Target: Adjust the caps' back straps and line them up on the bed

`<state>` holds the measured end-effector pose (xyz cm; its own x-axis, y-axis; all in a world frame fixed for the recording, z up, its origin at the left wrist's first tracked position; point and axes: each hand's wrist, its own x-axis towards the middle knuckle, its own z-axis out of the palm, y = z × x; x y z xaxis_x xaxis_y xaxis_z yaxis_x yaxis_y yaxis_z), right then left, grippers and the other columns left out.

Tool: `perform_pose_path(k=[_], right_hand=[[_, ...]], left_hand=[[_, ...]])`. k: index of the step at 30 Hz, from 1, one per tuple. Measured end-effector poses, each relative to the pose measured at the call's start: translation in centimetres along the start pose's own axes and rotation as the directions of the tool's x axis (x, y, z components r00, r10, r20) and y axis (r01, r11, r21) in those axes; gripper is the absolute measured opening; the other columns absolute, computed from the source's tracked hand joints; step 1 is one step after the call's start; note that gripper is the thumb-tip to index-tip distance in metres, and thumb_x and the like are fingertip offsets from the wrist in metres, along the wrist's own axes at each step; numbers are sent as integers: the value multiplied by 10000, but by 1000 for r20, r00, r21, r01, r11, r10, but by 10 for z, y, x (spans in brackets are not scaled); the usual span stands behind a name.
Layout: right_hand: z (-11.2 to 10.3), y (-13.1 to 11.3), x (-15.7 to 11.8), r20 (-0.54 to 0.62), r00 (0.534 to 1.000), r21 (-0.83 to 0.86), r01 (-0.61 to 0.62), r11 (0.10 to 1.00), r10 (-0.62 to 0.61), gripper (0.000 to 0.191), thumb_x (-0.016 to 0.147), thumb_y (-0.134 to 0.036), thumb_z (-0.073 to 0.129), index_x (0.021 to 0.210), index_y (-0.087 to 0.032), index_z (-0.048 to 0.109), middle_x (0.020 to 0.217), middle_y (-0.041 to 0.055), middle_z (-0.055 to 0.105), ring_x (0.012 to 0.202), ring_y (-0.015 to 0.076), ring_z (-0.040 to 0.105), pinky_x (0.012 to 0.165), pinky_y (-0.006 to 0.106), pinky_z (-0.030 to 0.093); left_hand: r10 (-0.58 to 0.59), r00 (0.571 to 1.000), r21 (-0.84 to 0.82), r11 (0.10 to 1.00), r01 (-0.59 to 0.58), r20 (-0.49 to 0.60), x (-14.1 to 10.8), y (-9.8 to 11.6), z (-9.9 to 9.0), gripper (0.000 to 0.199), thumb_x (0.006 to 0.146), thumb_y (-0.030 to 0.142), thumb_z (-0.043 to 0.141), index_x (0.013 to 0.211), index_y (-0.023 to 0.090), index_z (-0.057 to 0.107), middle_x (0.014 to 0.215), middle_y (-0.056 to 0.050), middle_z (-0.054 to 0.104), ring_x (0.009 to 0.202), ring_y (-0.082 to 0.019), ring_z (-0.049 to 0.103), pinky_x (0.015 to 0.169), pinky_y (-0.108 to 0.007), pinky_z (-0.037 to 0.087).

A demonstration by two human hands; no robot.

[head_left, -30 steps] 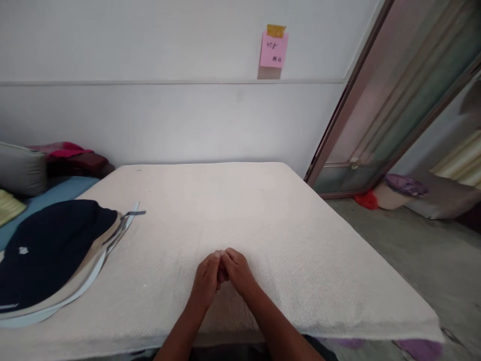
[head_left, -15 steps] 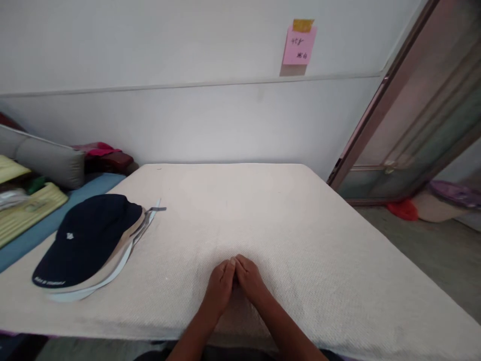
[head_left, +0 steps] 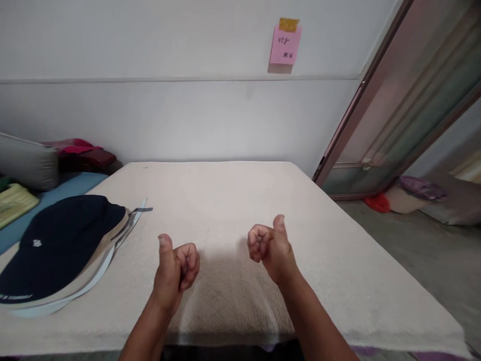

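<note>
Lower centre, the left hand point(head_left: 173, 273) and right hand point(head_left: 276, 250) form closed fists, well apart, thumbs up; upper right of centre, a pink note point(head_left: 285, 46) reads "45", then unclear strokes.

The big table point(head_left: 218, 195) is covered with a bumpy cream cloth point(head_left: 338, 281), which is hung over the near edge. On its left side, a dark blue cap point(head_left: 67, 245) is stacked on top of a tan cap point(head_left: 106, 245) and a pale blue cap point(head_left: 98, 275).
</note>
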<state>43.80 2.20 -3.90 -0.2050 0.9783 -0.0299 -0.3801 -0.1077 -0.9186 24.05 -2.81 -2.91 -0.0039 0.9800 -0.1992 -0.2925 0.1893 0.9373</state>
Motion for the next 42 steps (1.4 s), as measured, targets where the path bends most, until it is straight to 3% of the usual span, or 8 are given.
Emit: perform_pose_path(k=[5,13,25,32,37,42], right_hand=[[0,-24,-15,-12,999,-19,39,999,-39,765,745,-808,164,546,-161,521,434,-14,390,376,78,312,415,235,222],[1,-26,-22,-42,998,-62,42,997,-45,757,747,-807,149,554,-166,503,428,-20,378,379,82,328,417,234,240],[8,-41,-39,-35,990,-110,134,985,-139,755,768,-786,152,561,-160,519,447,-6,408,390,82,350,421,235,246],[17,-56,-43,-25,987,-120,154,981,-158,770,734,-816,168,558,-158,527,447,-8,402,393,81,349,422,234,237],[15,-44,-32,-24,992,-149,120,982,-125,753,756,-795,168,557,-158,516,445,-7,408,391,80,351,420,231,245],[1,-10,-15,-68,997,-176,15,984,-27,732,775,-774,173,551,-159,503,453,-10,411,385,78,344,399,219,246]], left_hand=[[35,999,92,995,-34,-5,-7,8,13,726,727,791,77,476,194,405,376,52,280,355,-65,143,400,-241,64],[21,1000,153,988,-20,-3,-5,4,23,717,737,782,87,477,198,412,351,53,270,341,-63,138,400,-242,63],[95,995,157,983,-93,-4,-17,24,42,724,736,785,85,471,198,417,352,44,276,348,-70,153,399,-248,73],[150,989,179,972,-151,17,-25,34,42,713,757,766,96,478,198,426,348,43,280,346,-74,169,397,-249,87],[139,990,152,979,-138,5,-18,27,36,698,782,741,109,487,192,425,352,46,293,344,-69,174,392,-237,91],[56,996,167,985,-44,-73,1,3,26,658,803,713,136,486,198,395,351,52,299,340,-70,179,382,-222,90]])
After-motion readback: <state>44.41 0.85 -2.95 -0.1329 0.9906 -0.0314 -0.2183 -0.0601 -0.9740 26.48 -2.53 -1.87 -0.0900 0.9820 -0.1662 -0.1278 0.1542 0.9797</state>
